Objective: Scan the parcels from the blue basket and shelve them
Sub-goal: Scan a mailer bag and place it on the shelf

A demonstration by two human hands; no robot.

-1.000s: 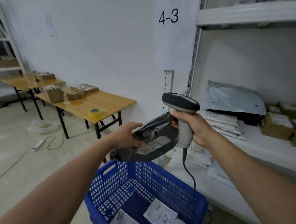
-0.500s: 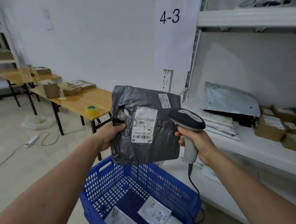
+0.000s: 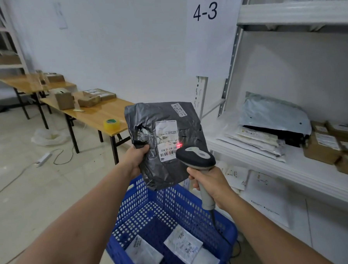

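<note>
Grey parcel (image 3: 148,117) held upright above the blue basket (image 3: 172,202): your left hand (image 3: 137,156) grips its left edge, thumb on the front. Your right hand (image 3: 210,182), just below and right of the parcel, clasps the scanner (image 3: 196,157) handle. A red spot (image 3: 180,145) falls on the label (image 3: 166,132).

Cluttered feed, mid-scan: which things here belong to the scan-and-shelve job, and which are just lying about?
In the job: grey parcel in the left hand; scanner in the right hand; blue basket with white parcels; shelf.

Lying about: yellow tape roll and boxes on the wooden table; power strip on the floor.
</note>
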